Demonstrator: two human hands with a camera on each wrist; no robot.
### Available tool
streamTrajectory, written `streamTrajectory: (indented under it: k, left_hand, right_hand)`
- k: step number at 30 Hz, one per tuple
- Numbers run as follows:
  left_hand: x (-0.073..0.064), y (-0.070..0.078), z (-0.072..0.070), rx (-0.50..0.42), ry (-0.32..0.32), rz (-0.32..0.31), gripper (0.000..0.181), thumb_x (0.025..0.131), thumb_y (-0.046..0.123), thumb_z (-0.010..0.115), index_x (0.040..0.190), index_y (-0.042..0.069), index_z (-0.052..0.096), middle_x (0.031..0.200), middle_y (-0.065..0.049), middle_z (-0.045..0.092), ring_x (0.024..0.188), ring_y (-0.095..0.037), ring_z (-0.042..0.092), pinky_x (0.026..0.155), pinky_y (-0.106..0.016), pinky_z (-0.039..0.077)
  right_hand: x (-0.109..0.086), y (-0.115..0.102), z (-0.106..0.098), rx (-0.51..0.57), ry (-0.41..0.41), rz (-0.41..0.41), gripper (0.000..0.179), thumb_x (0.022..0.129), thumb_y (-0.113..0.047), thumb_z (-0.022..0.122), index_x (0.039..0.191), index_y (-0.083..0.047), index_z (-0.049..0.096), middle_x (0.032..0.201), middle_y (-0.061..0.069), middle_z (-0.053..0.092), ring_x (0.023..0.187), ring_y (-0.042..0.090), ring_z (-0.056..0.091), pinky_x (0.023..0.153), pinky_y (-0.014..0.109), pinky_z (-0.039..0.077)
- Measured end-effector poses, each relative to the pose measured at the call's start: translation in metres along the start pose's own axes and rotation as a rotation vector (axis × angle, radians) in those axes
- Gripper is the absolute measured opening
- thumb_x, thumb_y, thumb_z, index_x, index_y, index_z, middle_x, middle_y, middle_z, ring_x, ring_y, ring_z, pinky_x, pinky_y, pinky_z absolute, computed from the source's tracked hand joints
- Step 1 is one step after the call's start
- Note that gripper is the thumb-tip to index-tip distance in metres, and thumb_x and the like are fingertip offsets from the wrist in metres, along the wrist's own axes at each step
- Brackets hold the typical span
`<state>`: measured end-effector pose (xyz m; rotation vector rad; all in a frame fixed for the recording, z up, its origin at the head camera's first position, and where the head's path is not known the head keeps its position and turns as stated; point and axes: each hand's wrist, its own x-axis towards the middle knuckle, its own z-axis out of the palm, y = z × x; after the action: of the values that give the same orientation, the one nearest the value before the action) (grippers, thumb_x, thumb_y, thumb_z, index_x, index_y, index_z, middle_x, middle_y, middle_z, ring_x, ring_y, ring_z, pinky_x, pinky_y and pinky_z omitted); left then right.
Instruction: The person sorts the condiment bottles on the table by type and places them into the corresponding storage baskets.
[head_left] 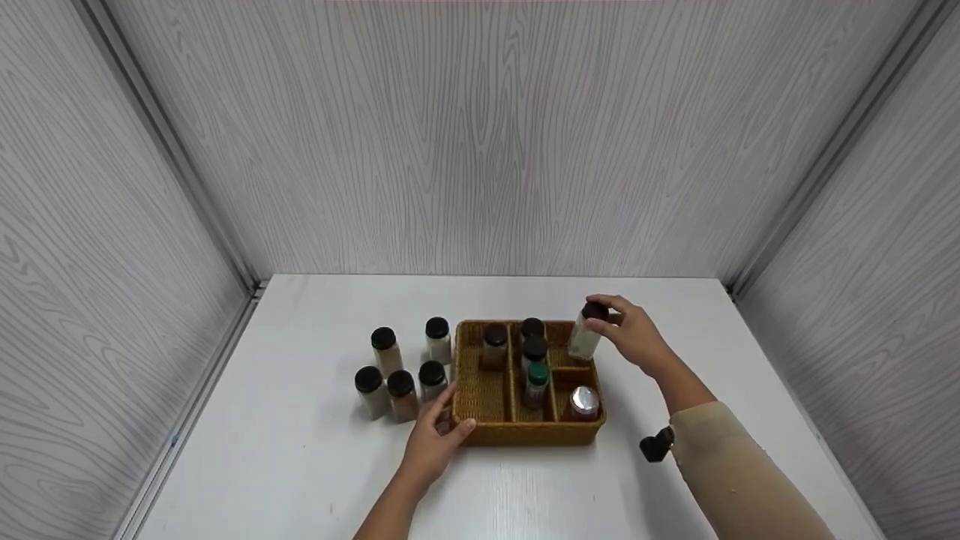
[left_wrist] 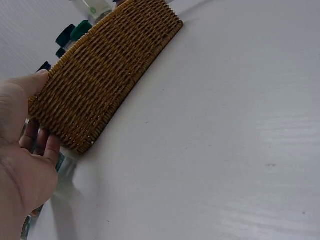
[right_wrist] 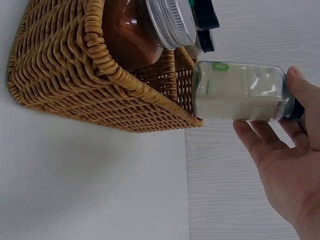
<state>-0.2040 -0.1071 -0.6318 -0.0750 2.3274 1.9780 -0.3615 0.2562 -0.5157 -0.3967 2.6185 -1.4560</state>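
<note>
My right hand [head_left: 636, 336] grips a glass spice jar [right_wrist: 235, 92] by its black-capped top. The jar holds a pale powder, and its base is at the rim of the back right compartment of a brown wicker basket [head_left: 529, 433]. My left hand [left_wrist: 30, 150] holds the basket's front left corner, thumb at the rim and fingers round the side. Inside the basket, a dark-capped jar [head_left: 494, 346] stands in the left compartment. The middle one has two black-capped jars and a green-capped jar [head_left: 536, 382]. A silver-lidded jar [head_left: 584, 403] of brown contents is at front right.
Several black-capped jars stand on the white table [head_left: 300, 450] left of the basket, the nearest jar [head_left: 433, 381] right by my left hand. A small black object [head_left: 655, 447] shows at the right sleeve's cuff. Grey wood-grain panels [head_left: 480, 150] enclose the back and both sides.
</note>
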Motion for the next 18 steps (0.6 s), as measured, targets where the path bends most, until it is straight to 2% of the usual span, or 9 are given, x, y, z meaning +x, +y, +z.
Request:
streamTrajectory:
  k: [9, 18]
  left_hand:
    - [0.000, 0.000, 0.000, -0.004, 0.019, -0.004, 0.077, 0.101, 0.033, 0.080, 0.168, 0.029, 0.042, 0.166, -0.022, 0.039, 0.148, -0.042, 0.049, 0.127, -0.060, 0.042]
    - [-0.001, -0.001, 0.001, -0.012, 0.007, 0.006, 0.076, 0.103, 0.027, 0.078, 0.169, 0.026, 0.042, 0.165, -0.023, 0.040, 0.149, -0.043, 0.050, 0.126, -0.058, 0.044]
  right_hand:
    - [0.009, 0.009, 0.017, -0.031, -0.037, -0.004, 0.059, 0.106, -0.025, 0.072, 0.159, -0.008, 0.052, 0.163, 0.024, 0.049, 0.149, 0.049, 0.054, 0.116, 0.058, 0.054]
    - [0.018, 0.019, 0.021, -0.094, -0.053, 0.001, 0.059, 0.105, -0.023, 0.075, 0.159, -0.011, 0.054, 0.162, 0.025, 0.050, 0.146, 0.048, 0.057, 0.113, 0.055, 0.057]
